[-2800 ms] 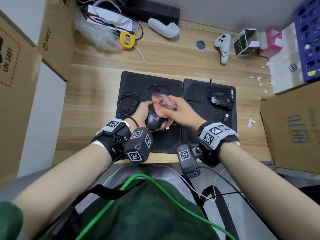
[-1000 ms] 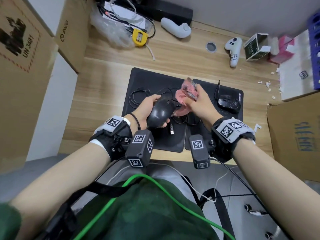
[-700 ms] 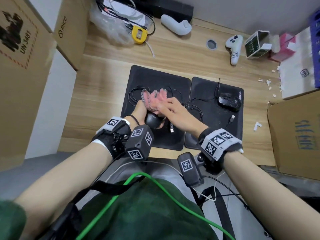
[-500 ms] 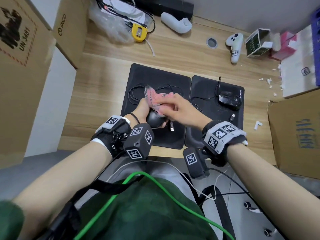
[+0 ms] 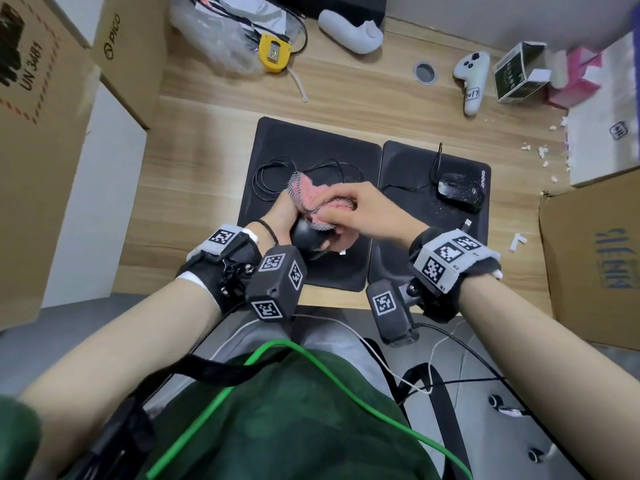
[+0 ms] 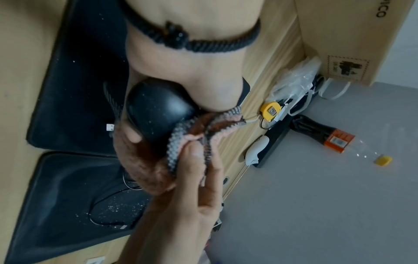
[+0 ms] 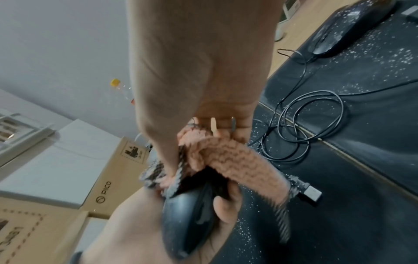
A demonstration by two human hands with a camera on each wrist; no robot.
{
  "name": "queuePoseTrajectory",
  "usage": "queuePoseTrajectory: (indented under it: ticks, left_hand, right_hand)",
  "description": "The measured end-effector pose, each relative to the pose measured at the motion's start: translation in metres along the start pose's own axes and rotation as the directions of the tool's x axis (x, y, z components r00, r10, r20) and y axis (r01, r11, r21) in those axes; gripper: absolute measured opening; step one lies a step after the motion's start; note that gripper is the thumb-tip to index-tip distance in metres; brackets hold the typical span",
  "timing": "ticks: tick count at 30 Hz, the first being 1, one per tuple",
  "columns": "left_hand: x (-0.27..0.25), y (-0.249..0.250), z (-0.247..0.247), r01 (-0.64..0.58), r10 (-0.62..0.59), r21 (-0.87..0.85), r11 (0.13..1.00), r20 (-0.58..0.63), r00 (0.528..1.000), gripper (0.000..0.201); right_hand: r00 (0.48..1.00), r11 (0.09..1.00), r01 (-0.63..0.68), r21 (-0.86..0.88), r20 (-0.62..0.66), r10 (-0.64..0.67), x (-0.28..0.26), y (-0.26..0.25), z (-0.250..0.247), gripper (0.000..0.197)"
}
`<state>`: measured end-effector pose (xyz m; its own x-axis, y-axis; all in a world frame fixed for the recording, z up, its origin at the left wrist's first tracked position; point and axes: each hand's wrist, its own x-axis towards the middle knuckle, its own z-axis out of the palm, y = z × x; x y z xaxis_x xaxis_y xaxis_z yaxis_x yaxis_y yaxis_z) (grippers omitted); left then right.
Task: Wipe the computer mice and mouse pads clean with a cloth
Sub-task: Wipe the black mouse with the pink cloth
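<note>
My left hand [image 5: 285,216] grips a black wired mouse [image 5: 306,237] and holds it just above the left black mouse pad [image 5: 311,143]. My right hand [image 5: 341,206] clutches a pink knitted cloth [image 5: 311,197] and presses it on the mouse's top front. The left wrist view shows the mouse [image 6: 156,110] speckled with dust, the cloth [image 6: 203,128] bunched against it. In the right wrist view the cloth [image 7: 237,160] drapes over the mouse [image 7: 187,219]. A second black mouse [image 5: 459,192] lies on the right pad [image 5: 415,237], both dusted with white specks.
Coiled mouse cable [image 5: 273,174] and a USB plug [image 7: 312,193] lie on the pads. Cardboard boxes [image 5: 41,140] stand left and right [image 5: 595,258]. A yellow tape measure [image 5: 275,57], a plastic bag, white controllers [image 5: 472,77] and small boxes sit at the desk's back. White crumbs [image 5: 540,154] lie at the right.
One second ago the cloth was at the mouse's far right end, the mouse held higher. My right hand has since brought the cloth over the mouse's top, rubbing it, and the mouse sits lower.
</note>
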<state>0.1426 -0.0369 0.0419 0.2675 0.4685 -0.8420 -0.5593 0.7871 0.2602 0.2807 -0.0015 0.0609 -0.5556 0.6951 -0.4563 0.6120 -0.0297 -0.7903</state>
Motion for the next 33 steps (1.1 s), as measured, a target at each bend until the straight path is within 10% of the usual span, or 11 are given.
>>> queuePoseTrajectory:
  ticks: [4, 12, 18, 25, 33]
  left_hand:
    - [0.005, -0.008, 0.005, 0.025, -0.022, 0.167, 0.986, -0.02, 1.0, 0.041]
    - [0.011, -0.004, 0.011, -0.029, 0.026, -0.039, 0.999, -0.089, 0.996, 0.044]
    - [0.019, -0.007, 0.031, 0.053, -0.033, 0.151, 0.987, -0.134, 0.99, 0.042]
    - [0.026, 0.004, 0.041, 0.01, -0.007, 0.022, 1.0, -0.111, 0.994, 0.043]
    - [0.046, 0.016, 0.046, 0.009, 0.037, 0.269, 0.963, -0.167, 0.985, 0.049]
  right_hand:
    - [0.984, 0.994, -0.107, -0.036, -0.149, 0.1, 0.01, 0.014, -0.002, 0.017]
    - [0.991, 0.977, -0.039, 0.21, 0.132, 0.011, -0.008, 0.016, 0.001, 0.02]
    - [0.981, 0.976, -0.153, 0.152, -0.095, 0.168, 0.006, 0.042, -0.027, 0.027]
    - [0.98, 0.976, -0.098, 0.192, 0.189, 0.061, -0.008, 0.03, -0.038, 0.031]
    - [0.983, 0.943, -0.164, 0.291, -0.033, 0.181, 0.027, 0.045, -0.06, 0.032]
